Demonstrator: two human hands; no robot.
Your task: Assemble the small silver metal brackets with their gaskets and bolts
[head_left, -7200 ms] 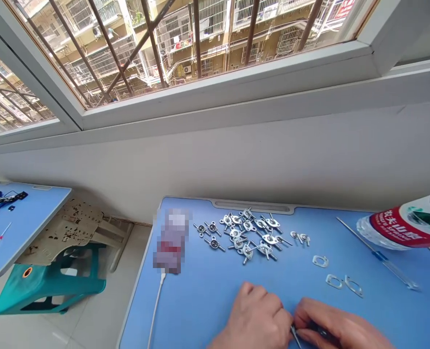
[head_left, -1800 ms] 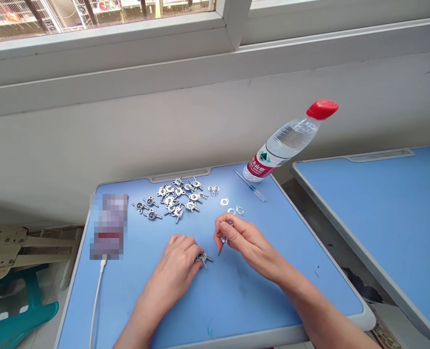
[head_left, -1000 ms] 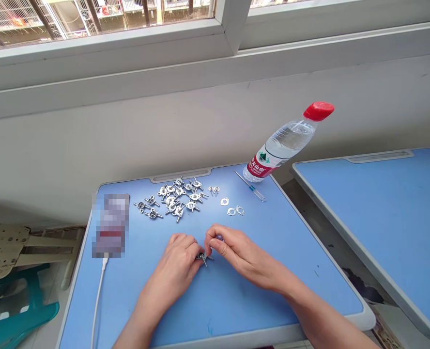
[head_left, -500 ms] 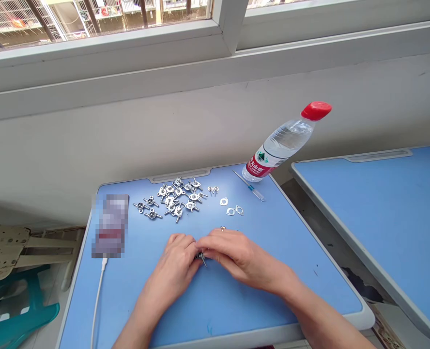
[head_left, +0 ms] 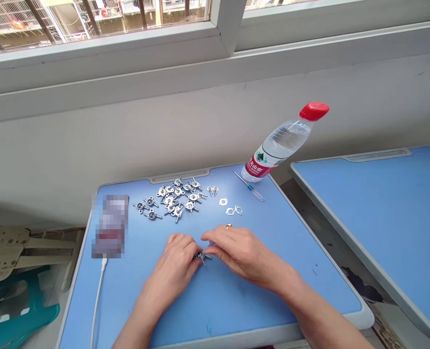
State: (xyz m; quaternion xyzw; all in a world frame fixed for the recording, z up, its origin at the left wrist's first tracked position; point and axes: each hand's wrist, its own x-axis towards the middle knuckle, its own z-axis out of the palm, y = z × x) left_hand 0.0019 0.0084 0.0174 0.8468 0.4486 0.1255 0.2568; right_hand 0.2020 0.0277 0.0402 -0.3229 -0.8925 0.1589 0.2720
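On a small blue desk (head_left: pixel 237 295) my left hand (head_left: pixel 178 259) pinches a small metal fitting with screws (head_left: pixel 201 256) against the surface. My right hand (head_left: pixel 237 249) is closed beside it, fingertips touching the same fitting; a small screwdriver seen earlier in that hand is hidden now. A heap of several like metal fittings (head_left: pixel 176 196) lies at the back of the desk. Three flat metal gaskets (head_left: pixel 231 208) lie to its right, and a tiny ring-shaped part (head_left: pixel 228 225) sits just beyond my right hand.
A blurred phone (head_left: pixel 109 225) with a white cable (head_left: pixel 97 300) lies at the desk's left. A red-capped water bottle (head_left: pixel 282 143) and a clear-handled screwdriver (head_left: pixel 249 186) are at the back right. Another blue desk (head_left: pixel 382 208) stands to the right, a teal stool (head_left: pixel 15 315) on the left.
My right hand came down from above the desk onto the fitting held by my left hand and now covers the screwdriver. The camera view swung right earlier.
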